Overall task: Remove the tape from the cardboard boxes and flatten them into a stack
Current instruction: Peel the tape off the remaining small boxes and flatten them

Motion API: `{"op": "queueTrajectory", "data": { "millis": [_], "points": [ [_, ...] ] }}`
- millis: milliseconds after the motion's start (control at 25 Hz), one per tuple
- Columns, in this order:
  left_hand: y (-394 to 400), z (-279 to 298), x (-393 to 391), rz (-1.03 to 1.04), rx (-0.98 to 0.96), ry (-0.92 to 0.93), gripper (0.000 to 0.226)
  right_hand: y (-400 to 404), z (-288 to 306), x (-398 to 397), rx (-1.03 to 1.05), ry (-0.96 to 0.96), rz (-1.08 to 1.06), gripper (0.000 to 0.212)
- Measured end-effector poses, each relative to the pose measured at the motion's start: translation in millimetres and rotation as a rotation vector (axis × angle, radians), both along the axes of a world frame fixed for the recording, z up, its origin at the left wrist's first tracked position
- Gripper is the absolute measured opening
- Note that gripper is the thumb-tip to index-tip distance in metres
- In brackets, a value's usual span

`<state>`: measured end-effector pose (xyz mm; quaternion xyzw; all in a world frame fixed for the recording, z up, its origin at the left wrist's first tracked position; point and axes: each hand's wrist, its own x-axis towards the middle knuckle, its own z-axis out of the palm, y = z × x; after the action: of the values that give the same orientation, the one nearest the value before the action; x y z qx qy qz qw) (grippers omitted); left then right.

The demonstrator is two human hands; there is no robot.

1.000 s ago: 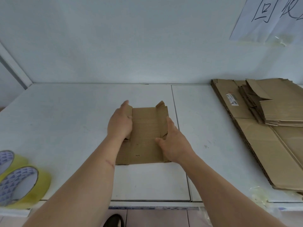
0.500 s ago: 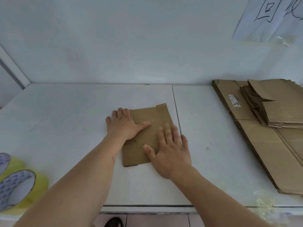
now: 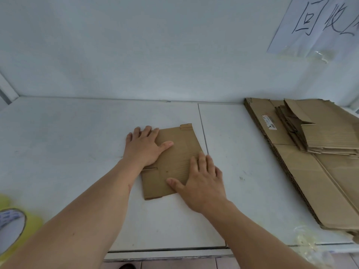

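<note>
A small brown cardboard box [image 3: 174,158] lies collapsed flat on the white table [image 3: 77,142], near its middle. My left hand [image 3: 144,147] rests palm down on the box's left edge, fingers spread. My right hand [image 3: 200,181] presses flat on its lower right corner, fingers apart. Neither hand grips anything. At the right side a stack of flattened cardboard boxes [image 3: 320,152] lies on a large flat sheet.
Yellow tape rolls [image 3: 13,228] sit at the front left corner. Crumpled clear tape [image 3: 305,237] lies by the front right edge. A paper sign [image 3: 318,24] hangs on the wall [image 3: 155,45] behind the table. A seam [image 3: 204,133] splits the tabletop.
A second ago both hands held the box's raised side flaps. They have since pushed the flaps down, and now lie flat on the collapsed box.
</note>
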<state>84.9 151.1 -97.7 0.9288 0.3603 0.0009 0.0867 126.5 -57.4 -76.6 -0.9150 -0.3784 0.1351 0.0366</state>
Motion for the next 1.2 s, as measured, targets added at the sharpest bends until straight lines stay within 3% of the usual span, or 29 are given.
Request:
{"op": "queueTrajectory", "data": {
  "millis": [160,320,400,520,600,680,840,1040,1200],
  "points": [
    [-4,-1,4,0.033,0.010,-0.008,0.091,-6,4,3,-0.040,-0.019,-0.104,0.112],
    [-11,3,8,0.102,0.012,-0.035,0.092,2,14,0,0.076,-0.062,-0.152,0.118],
    [-16,3,7,0.126,0.023,-0.121,0.094,3,18,5,0.131,0.046,-0.241,0.121],
    [-29,9,3,0.130,-0.044,-0.397,0.089,-3,20,15,0.165,0.136,-0.319,0.105],
    [-37,17,4,0.240,-0.184,-0.618,0.086,-9,21,23,0.175,0.180,-0.336,0.088],
    [-39,22,8,0.424,-0.423,-0.723,0.083,-17,22,31,0.205,0.213,-0.341,0.072],
    [-47,38,22,0.536,-0.991,-0.860,0.026,-39,31,48,0.329,0.251,-0.351,0.044],
    [-86,74,85,0.346,-0.891,-0.845,0.022,-84,57,111,0.639,0.442,-0.477,0.040],
    [-140,90,176,0.210,-0.867,-0.815,0.022,-136,82,190,0.725,0.310,-0.575,0.037]
  ]
}}
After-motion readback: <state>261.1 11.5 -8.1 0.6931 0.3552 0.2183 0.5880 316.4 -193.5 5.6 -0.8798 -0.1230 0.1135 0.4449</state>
